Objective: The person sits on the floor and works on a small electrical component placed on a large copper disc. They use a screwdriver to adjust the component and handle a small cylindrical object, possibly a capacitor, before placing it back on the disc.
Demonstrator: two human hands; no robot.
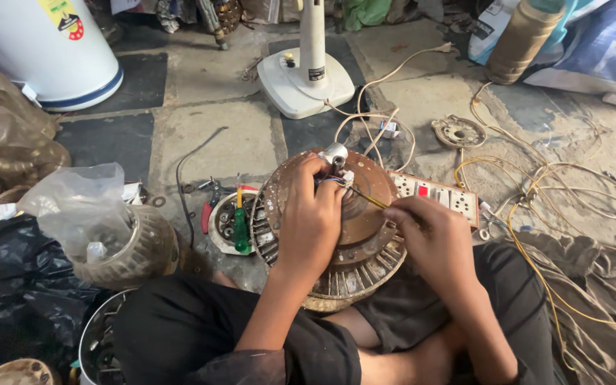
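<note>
A green-handled screwdriver [240, 222] stands in a round metal part [224, 221] just left of the motor, with red-handled pliers [210, 207] beside it. Past my right hand lies a switchboard [436, 194] with sockets, and loose yellow and cream wires [536, 192] sprawl over the floor to the right. A white fan base [306, 80] stands further back, and a clear plastic bag [80, 207] sits on another round motor shell at my left.

My left hand [310, 222] covers the middle of the fan motor [333, 235], so I cannot see its hub. The bunch of small coloured wires at my fingertips is too fine to sort out. The near rim of the motor is cut off behind my knees.

The motor rests on my lap, between my legs, a rusty brown metal disc with pale slotted plates around its lower edge. My left fingers are curled and pinching the small wires near the top of it. My right hand [433, 235] pinches a thin yellow tool [368, 198] whose tip points at those wires.
</note>
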